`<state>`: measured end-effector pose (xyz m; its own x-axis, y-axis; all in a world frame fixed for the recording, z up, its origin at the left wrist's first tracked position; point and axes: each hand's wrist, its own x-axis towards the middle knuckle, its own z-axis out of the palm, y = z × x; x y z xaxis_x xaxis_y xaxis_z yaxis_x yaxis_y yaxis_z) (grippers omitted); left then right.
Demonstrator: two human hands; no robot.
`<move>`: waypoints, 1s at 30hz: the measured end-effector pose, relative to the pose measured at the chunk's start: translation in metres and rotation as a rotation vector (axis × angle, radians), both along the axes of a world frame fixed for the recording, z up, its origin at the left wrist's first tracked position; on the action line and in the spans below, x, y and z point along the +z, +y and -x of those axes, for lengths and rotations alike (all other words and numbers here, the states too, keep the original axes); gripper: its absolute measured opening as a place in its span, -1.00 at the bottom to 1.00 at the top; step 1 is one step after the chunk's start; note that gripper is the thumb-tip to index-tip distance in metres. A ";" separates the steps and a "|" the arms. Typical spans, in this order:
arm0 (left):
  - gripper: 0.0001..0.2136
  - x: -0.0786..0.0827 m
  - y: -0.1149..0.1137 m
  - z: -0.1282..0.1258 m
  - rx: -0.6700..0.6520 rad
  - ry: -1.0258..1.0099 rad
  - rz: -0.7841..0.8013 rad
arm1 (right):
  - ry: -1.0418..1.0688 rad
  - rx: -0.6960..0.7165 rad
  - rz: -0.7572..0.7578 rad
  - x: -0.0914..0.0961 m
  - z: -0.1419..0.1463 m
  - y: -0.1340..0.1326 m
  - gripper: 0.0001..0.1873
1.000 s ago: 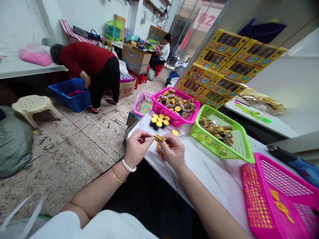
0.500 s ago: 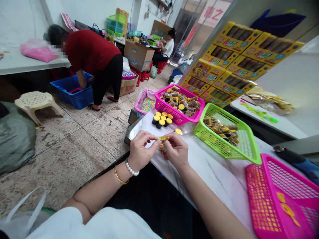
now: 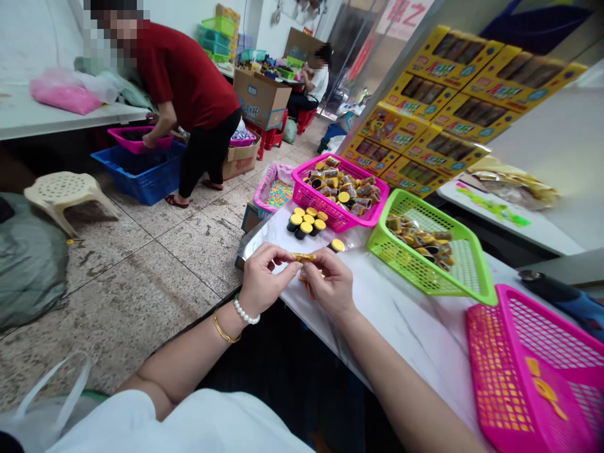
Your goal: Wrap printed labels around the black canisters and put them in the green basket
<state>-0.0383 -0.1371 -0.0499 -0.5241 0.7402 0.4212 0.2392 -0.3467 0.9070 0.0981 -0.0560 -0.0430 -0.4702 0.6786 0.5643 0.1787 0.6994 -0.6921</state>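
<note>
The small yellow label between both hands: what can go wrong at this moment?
The label is pinched only at its ends by the left hand and right hand, so it might crease or tear. The black pots stand near the table edge; a nudge could knock them off.

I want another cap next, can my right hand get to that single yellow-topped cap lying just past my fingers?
Probably yes: the right hand is close to the lone cap, nothing lies between them, though it holds the yellow label strip.
</note>
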 end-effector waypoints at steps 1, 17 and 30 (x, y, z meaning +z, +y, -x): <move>-0.90 -0.001 0.001 0.001 -0.004 -0.009 0.011 | -0.005 0.007 -0.010 0.000 0.000 0.000 -0.89; -0.98 -0.003 0.000 0.006 0.065 -0.057 -0.031 | -0.072 0.043 -0.108 0.006 0.004 -0.003 -0.87; -0.84 0.004 -0.001 0.009 -0.046 -0.237 0.163 | -0.022 0.024 -0.097 0.006 0.006 -0.001 -0.86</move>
